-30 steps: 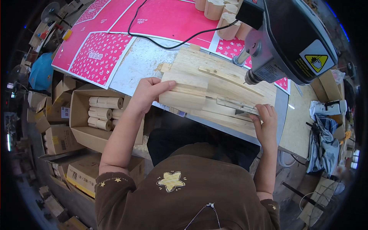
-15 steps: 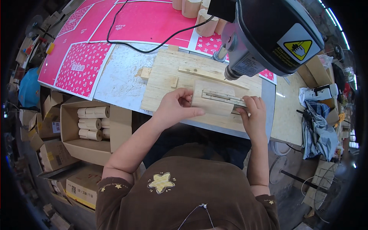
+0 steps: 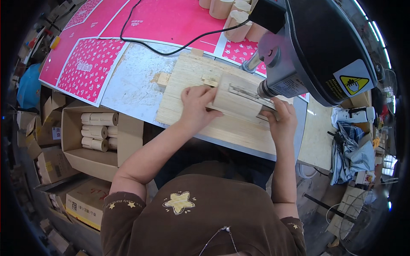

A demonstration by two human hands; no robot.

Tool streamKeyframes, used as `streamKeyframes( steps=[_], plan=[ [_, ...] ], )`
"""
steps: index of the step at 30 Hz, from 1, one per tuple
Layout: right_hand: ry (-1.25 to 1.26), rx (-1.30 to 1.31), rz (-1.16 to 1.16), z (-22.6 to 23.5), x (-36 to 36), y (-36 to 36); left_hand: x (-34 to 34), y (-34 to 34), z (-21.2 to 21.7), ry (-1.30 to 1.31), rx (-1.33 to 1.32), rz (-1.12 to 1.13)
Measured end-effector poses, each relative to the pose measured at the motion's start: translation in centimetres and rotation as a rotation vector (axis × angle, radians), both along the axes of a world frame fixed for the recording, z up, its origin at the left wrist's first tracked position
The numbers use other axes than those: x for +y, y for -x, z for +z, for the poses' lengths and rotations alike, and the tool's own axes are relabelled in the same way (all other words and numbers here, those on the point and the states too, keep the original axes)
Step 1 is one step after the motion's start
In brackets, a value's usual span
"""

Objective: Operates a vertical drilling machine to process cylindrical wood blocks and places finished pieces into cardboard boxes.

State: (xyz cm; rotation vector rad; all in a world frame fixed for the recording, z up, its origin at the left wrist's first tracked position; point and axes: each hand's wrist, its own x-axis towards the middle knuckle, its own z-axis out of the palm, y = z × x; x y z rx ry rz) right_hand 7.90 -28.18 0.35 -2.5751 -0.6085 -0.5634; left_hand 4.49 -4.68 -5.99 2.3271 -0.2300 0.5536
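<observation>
"What's closest to us?"

"The brown shirt at the bottom of the frame, both forearms angling up from it with the elbows out to the sides."

"And the left hand?"

"It curls round the left end of the wooden block at the centre of the frame, thumb on the near side, fingers toward the far side. I'd say that hold steadies the block and sets its angle."

"The right hand?"

"Right of centre, pinching the outer end of the slotted strip between thumb and fingers. Whether it grips the block too, I can't tell."

"Why hold both ends?"

"Probably so strip and block don't slip apart; the strip lies lengthwise on the block's upper face, which stays uncovered between the hands."

"What's under it?"

"The pale board on the table. I can't see whether the block rests fully on it."

"And beyond?"

"The chuck of the drill head stands over the strip, near the right hand. Farthest, pale wooden pieces stand at the top of the frame beside pink sheets."
</observation>
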Motion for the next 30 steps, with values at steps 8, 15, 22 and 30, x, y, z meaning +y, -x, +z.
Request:
streamKeyframes(
  steps=[8, 15, 22, 30],
  plan=[
    [-0.697, -0.138, 0.071, 6.9, -4.6, -3.4, 1.0, -0.1, -0.3, 0.007, 0.048, -0.058],
    [-0.380, -0.347, -0.072, 17.0, -1.2, -5.6, 0.7, -0.2, -0.4, -0.013, 0.050, -0.063],
    [-0.186, -0.334, -0.087, 14.5, 0.3, 2.5, 1.0, -0.1, -0.3, -0.007, 0.077, -0.069],
    [-0.318, -0.064, -0.081, 2.8, 0.0, 4.4, 0.7, -0.1, -0.2, -0.014, 0.091, -0.065]
  ],
)
